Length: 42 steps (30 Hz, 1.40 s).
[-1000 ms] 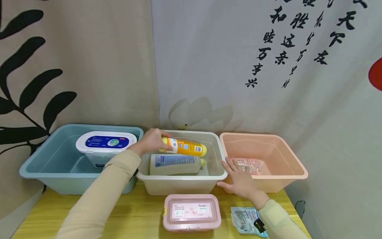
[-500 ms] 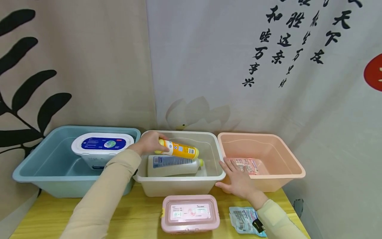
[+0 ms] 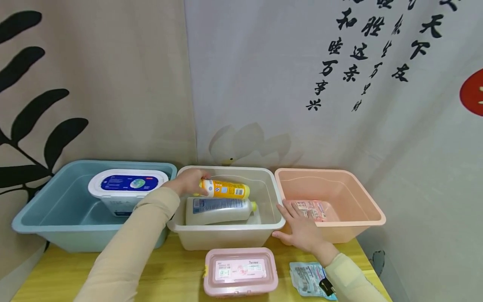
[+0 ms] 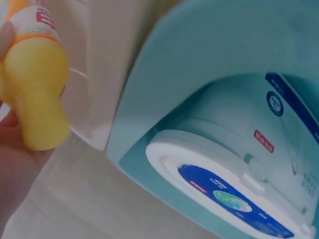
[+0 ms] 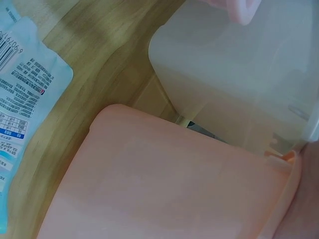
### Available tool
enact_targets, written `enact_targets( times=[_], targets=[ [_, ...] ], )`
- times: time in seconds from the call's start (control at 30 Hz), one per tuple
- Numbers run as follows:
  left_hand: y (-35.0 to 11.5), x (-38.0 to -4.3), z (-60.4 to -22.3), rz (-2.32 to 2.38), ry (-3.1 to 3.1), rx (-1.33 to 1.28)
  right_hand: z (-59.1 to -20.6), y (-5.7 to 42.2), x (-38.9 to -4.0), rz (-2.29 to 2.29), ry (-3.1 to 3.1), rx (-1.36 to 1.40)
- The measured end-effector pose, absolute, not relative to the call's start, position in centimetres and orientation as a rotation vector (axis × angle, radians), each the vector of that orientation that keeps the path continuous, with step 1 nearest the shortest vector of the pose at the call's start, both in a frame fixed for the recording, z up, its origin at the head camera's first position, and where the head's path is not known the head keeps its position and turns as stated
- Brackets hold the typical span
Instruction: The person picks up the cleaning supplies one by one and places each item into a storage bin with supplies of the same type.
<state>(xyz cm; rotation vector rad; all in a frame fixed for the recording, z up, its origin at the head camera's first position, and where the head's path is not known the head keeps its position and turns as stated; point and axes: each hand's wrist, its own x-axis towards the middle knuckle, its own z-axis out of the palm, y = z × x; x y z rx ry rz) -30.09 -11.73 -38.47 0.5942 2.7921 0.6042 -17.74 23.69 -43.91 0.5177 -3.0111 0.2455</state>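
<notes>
My left hand [image 3: 190, 182] grips an orange bottle with yellow ends [image 3: 228, 189] near its left end, inside the white bin [image 3: 222, 238]. In the left wrist view, the yellow cap [image 4: 45, 124] of that bottle sticks out beside my palm. Below it in the head view, a pale bottle with a yellow-green cap [image 3: 219, 216] lies on its side in the same bin. My right hand [image 3: 302, 228] rests with straight fingers over the near left rim of the peach bin [image 3: 347, 228]. A pink-printed packet [image 3: 311, 209] lies inside that bin, just past my fingers.
On the left stands a blue bin [image 3: 68, 239] holding a white oval-lidded tub [image 3: 128, 188]. A pink lidded box [image 3: 240, 272] and a light-blue pouch [image 3: 309, 279] lie on the wooden table [image 3: 170, 281] in front. A printed cloth [image 3: 245, 75] hangs behind the bins.
The orange bottle has come down slightly in the white bin, still in my left hand. My right hand stays on the peach bin's rim. The head view has shifted a little.
</notes>
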Motion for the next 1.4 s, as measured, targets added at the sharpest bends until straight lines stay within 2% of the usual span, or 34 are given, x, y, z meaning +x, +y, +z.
enact_targets(
  times=[0.37, 0.77, 1.0, 1.4],
  targets=[
    [-11.0, -30.8, -38.9, 0.274, 2.835, 0.745, -44.1, 23.7, -17.8, 0.217, -2.986, 0.53],
    [-10.4, -30.8, -39.9, 0.224, 2.784, 0.727, -44.2, 23.8, -17.9, 0.196, -2.976, 0.533],
    [-10.1, -30.5, -39.9, 0.303, 2.697, 0.58, -44.2, 23.7, -18.0, 0.204, -2.952, 0.552],
    [-9.5, -30.0, -38.2, 0.278, 2.729, 0.661, -44.1, 23.5, -17.8, 0.223, -2.972, 0.525]
  ],
)
